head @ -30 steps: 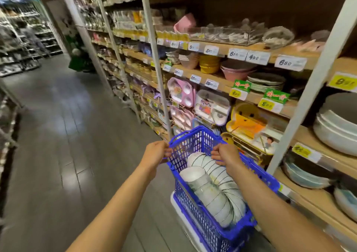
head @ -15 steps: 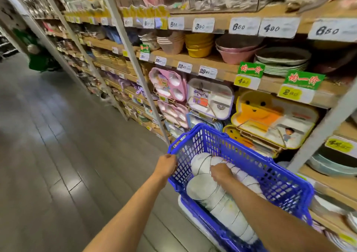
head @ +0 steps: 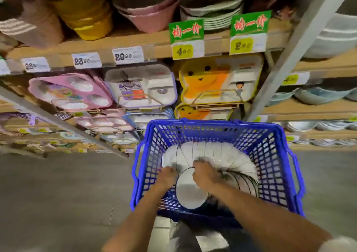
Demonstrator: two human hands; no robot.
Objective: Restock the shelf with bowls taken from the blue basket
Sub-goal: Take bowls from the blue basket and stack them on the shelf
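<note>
White bowls (head: 222, 155): one nested row, laid on its side inside the blue basket (head: 212, 123). The long axis ran from the person's end toward the shelf (head: 135, 43), then curved right along the basket's far wall. Nearest bowl (head: 190, 192): mouth faced the person. Right hand (head: 205, 177): fingers curled over that bowl's upper rim. Left hand (head: 167, 176): against the row's left flank; blur hid whether it gripped. The basket sat just before the shelf, which held divided children's trays (head: 71, 91), yellow bowls (head: 87, 16) above, and price tags (head: 127, 56) along its edge.

Dim indoor light — heavy motion blur, wide-angle bending at edges.
</note>
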